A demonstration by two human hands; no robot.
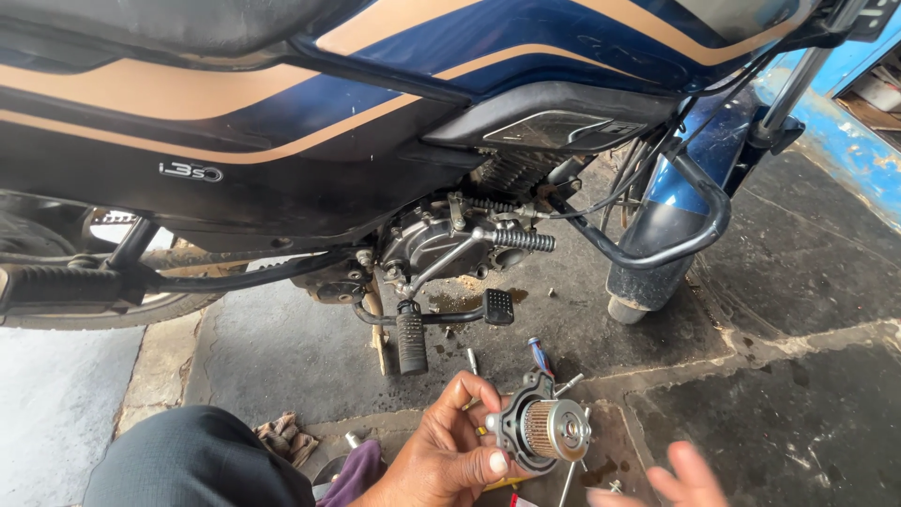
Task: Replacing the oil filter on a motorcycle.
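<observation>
My left hand (pixel 441 455) grips a dark metal cover plate with a small cylindrical pleated filter (pixel 554 430) fixed to its face, held low in front of me. At the bottom edge my right hand (pixel 678 479) is blurred, fingers apart, just right of the filter and holding nothing. Above stands a blue and tan motorcycle (pixel 282 122) with its engine (pixel 441 244) exposed on this side.
A footpeg (pixel 411 340) and brake pedal (pixel 497 306) hang below the engine. A screwdriver (pixel 540 355), bolts and tools lie on the stained concrete floor. A rag (pixel 286 437) lies by my knee (pixel 197 460). The front wheel (pixel 657 244) and crash guard stand at right.
</observation>
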